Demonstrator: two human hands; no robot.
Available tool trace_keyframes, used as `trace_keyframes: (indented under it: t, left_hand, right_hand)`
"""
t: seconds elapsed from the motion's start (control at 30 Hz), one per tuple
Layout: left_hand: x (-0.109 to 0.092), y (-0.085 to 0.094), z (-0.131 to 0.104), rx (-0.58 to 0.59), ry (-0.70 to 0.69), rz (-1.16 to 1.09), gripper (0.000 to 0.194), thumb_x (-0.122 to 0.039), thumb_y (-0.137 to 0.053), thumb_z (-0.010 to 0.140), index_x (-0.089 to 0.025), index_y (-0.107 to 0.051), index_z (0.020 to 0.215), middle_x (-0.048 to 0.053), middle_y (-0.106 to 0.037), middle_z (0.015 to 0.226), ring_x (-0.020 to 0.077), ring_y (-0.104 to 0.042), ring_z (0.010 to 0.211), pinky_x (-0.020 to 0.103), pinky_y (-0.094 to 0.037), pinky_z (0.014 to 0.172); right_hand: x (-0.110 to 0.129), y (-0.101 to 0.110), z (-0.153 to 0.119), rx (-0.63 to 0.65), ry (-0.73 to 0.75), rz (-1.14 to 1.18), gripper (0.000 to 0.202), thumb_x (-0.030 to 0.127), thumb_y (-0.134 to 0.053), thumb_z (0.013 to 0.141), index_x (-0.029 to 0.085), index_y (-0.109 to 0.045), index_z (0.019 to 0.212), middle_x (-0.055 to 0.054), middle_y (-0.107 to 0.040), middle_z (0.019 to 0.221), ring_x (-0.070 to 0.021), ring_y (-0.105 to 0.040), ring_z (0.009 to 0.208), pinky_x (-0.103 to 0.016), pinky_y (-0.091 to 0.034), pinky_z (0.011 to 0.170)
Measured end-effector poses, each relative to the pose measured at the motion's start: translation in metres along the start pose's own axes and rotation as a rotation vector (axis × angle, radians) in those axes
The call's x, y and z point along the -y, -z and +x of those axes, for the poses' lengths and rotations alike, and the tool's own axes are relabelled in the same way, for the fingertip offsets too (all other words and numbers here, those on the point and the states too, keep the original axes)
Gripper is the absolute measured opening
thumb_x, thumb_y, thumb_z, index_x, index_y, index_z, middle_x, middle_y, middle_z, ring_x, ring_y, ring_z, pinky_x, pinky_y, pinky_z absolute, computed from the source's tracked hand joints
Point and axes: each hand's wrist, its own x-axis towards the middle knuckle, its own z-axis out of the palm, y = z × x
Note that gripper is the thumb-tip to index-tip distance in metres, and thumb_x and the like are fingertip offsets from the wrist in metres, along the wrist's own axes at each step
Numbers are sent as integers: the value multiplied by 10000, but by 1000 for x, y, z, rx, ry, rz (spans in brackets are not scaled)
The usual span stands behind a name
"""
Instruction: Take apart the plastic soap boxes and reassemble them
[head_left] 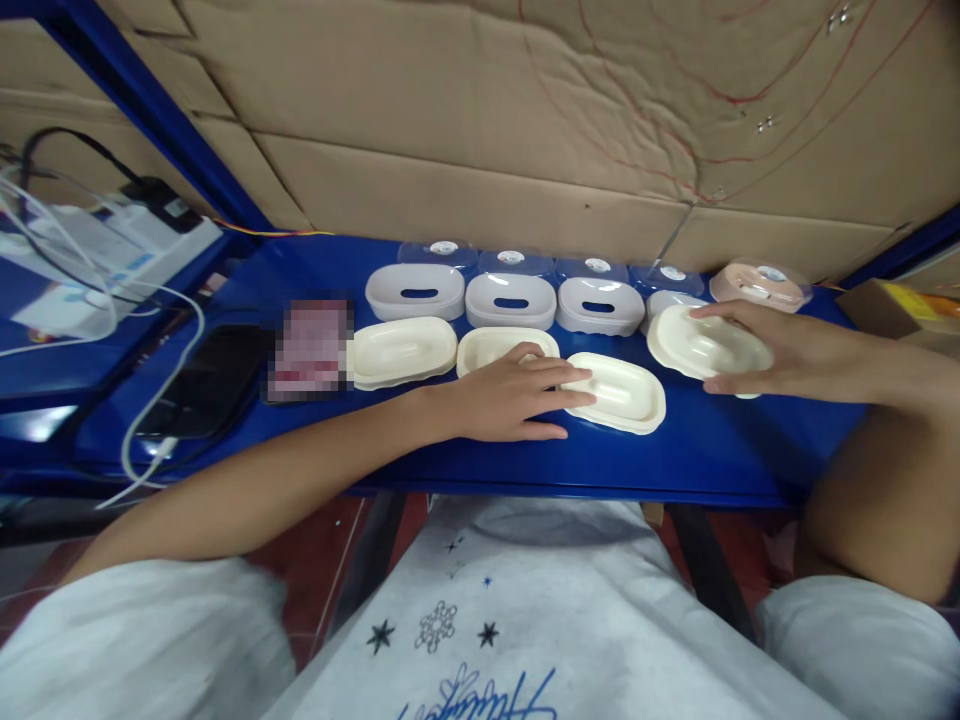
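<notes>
My right hand [799, 350] grips a cream oval soap-dish tray [686, 345] between thumb and fingers at its right end. The tray is tilted slightly and partly covers a white slotted dish. My left hand [502, 400] has its fingers stretched out, with the tips at the left end of another cream tray [630, 395]. Beneath and behind that hand lies a second cream tray [487, 345], partly hidden. Farther left sits one more cream tray [409, 350]. Behind them stands a row of white oval dishes with slots [510, 302].
Clear lids [480, 262] with round stickers line the back of the blue table [480, 468]. A pinkish dish [757, 285] and a cardboard box [885, 305] are at the right. To the left are a blurred-out phone-like object [309, 345], a black device [210, 375] and a power strip [135, 260] with cables.
</notes>
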Motion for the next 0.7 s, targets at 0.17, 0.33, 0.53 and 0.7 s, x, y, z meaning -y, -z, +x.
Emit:
trace_keyframes:
  t: [0.17,0.33,0.53,0.7]
  left_hand:
    - [2,-2,-1,-22,-21,76,380,-409,-595,1114,-259,-665,1455,152,-629,1573,346,-571,1454,547,-330,1217]
    - [4,-1,-1,-37,-19,112,372,-400,-590,1114,-210,-677,1421,173,-655,1525,356,-582,1432,525,-367,1186]
    - [1,0,-1,5,5,98,410,-395,-557,1123,-218,-614,1488,178,-632,1547,353,-557,1457,529,-372,1185]
    - [2,1,-1,10,7,79,389,-382,-567,1107,-239,-625,1464,205,-557,1613,378,-524,1488,567,-377,1192]
  right_hand:
    - [-20,-5,-12,18,-20,38,867,734,-777,845,428,-468,1596,-39,-520,1671,-401,-515,1517,-487,-432,1287]
    - [-11,-14,-6,50,66,77,827,714,-766,865,453,-482,1596,-1,-461,1720,-380,-483,1551,-525,-380,1322]
    - [-5,-25,5,112,64,64,893,724,-758,868,396,-461,1643,-50,-415,1753,-408,-426,1591,-574,-319,1347]
    - [-5,-26,4,102,87,79,872,697,-768,870,408,-470,1638,-39,-431,1745,-398,-456,1573,-537,-345,1339]
